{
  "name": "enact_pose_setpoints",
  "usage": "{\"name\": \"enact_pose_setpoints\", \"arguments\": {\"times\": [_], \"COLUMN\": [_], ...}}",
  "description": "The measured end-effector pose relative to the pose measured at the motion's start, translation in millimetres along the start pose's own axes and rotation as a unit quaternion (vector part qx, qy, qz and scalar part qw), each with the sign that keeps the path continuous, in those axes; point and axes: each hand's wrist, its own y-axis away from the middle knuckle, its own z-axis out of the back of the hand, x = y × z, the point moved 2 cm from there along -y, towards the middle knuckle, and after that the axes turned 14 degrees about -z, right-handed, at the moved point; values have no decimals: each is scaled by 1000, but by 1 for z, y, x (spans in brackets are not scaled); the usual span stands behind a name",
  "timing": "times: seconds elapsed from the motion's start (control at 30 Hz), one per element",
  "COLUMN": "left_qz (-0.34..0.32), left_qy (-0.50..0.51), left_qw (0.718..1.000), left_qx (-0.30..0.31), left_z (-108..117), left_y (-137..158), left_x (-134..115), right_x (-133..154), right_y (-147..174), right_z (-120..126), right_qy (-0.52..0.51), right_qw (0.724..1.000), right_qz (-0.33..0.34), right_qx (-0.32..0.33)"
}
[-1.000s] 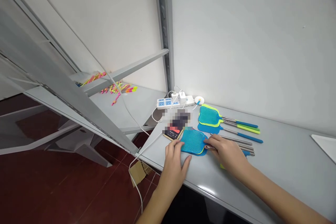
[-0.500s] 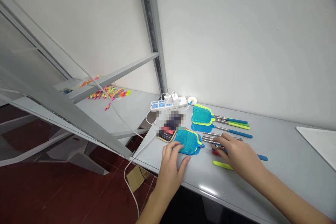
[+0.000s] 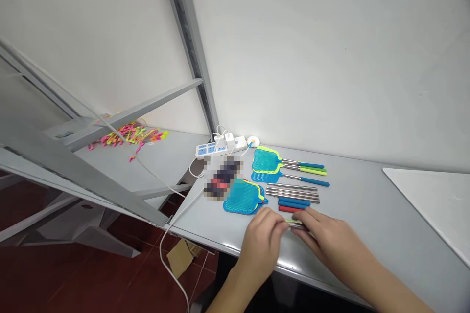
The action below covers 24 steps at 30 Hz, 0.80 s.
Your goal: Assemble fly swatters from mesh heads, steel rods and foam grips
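Note:
My left hand (image 3: 261, 239) is closed in a pinch near the table's front edge. My right hand (image 3: 323, 230) is closed opposite it. Between them shows a short stretch of thin metal rod (image 3: 296, 225), with fingers of both hands at its ends. A yellow-green strip (image 3: 288, 220) lies along the rod, partly covered; whether it is held cannot be told. Just behind my hands are blue handle grips (image 3: 293, 202) and a red grip (image 3: 288, 209). Several bare metal rods (image 3: 293, 192) lie side by side beyond them. Overlapping fly swatter heads (image 3: 244, 200) rest left of the rods.
Complete fly swatters (image 3: 267, 160) with coloured handles lie at the back. A power strip (image 3: 205, 150) with plugs and cables stands by the wall, near a blurred phone (image 3: 222, 181). A white board (image 3: 433, 200) is at right. Colourful small items (image 3: 128, 134) lie on the left table, behind a metal frame.
My right hand has come away from the rods toward the front edge. My left hand has left the swatter heads and moved right to meet it. The view has shifted right.

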Motion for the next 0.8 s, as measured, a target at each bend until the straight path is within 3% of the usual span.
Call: {"name": "enact_pose_setpoints", "arguments": {"times": [0.13,0.3,0.43,0.53,0.63,0.7,0.8], "left_qz": [10,-16,-22,-55,-127,-189,-249], "left_qy": [25,48,31,-68,-207,-277,-317], "left_qw": [1000,999,996,986,953,914,852], "left_qx": [-3,19,74,144,182,228,333], "left_z": [9,-1,-7,-4,-7,-16,-32], "left_y": [-3,-9,-22,-48,-84,-105,-122], "left_x": [1,-2,-2,-10,-28,-41,-52], "right_x": [-20,-29,-40,-50,-60,-67,-77], "right_y": [17,31,28,17,3,-5,-9], "right_z": [10,14,17,22,29,35,40], "right_qy": [-60,-110,-158,-200,-276,-331,-420], "right_qw": [996,987,968,946,916,887,813], "right_qz": [-22,-50,-113,-169,-181,-186,-205], "right_qx": [59,106,156,192,229,263,347]}}
